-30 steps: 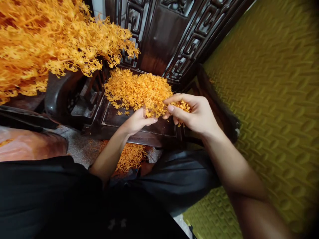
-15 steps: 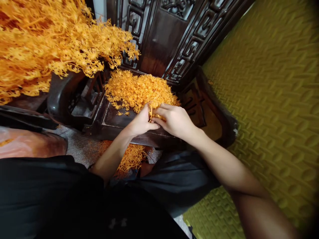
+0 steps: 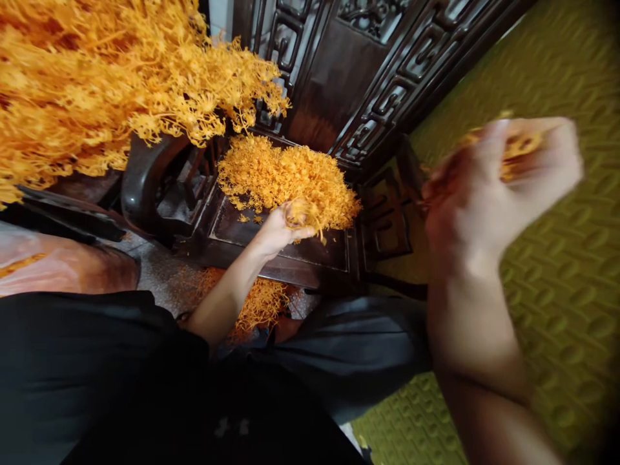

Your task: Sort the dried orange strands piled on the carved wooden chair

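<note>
A pile of small orange plastic flower-like pieces (image 3: 285, 171) lies on the dark wooden seat (image 3: 237, 236) in front of me. My left hand (image 3: 276, 234) is at the near edge of this pile, its fingers curled around some of the orange pieces. Raised well off to the right, my right hand (image 3: 484, 194) is smeared by motion. More orange pieces show between its bent fingers and thumb.
A much larger heap of orange pieces (image 3: 97, 84) fills the upper left, beside a curved armrest (image 3: 140, 194). The carved chair back (image 3: 320, 84) rises behind the seat. Below it lie more orange pieces (image 3: 261, 303). A yellow-green textured mat (image 3: 557, 310) covers the right side.
My hands were together over the seat's front. Since then my right hand has swung up and right with orange pieces, while my left has stayed by the pile.
</note>
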The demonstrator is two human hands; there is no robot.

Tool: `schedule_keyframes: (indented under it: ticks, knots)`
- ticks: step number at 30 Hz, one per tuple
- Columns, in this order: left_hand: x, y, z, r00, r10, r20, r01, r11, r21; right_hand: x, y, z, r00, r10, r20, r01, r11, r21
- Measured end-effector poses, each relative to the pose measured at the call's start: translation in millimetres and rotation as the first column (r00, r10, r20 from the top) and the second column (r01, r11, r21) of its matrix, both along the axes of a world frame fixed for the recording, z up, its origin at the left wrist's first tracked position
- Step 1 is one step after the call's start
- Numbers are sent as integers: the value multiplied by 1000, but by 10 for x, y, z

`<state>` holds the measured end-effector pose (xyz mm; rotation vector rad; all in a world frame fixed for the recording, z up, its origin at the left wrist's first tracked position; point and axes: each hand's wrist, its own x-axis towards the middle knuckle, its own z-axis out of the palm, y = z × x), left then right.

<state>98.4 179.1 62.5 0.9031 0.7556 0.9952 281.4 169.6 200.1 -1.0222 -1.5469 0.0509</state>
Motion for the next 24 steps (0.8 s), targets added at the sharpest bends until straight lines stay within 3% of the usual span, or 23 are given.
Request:
schedule_keyframes:
  ticks: [2,3,7,11,14,16,19,20,22,24]
  knots:
    - [22,-2,-66,1000,-25,-19,24,999,-28,19,-29,12,991,43,-128,-45,999,-13]
    - [42,-4,-96,1000,-23,-17,23,1000,-14,10,-64,-9,990,87,-114,-100,989,-109]
    - [145,12,-189,986,139,-97,-127,985,116,-110,-231,-113,972,209,111,-144,896,-419]
    - [173,53,-248,922,250,-295,-178,952,250,-200,-256,-71,871,365,329,-183,862,-473]
    - [134,59,-272,837,349,-422,-174,900,399,-192,-189,-75,826,358,435,-150,884,-443]
    - [111,42,-276,753,419,-508,-154,862,483,-186,-132,-143,746,311,589,-49,908,-417]
    - [93,0,-243,646,467,-604,-64,822,566,-210,-43,-293,523,318,791,79,906,-416]
    - [87,-13,-218,608,468,-642,-27,820,572,-221,-13,-334,488,328,809,89,903,-420]
    - [65,-26,-157,509,450,-734,37,840,541,-220,37,-372,554,309,773,62,911,-409]
    - [26,-17,-103,402,422,-813,85,867,492,-173,68,-340,751,196,630,39,940,-338]
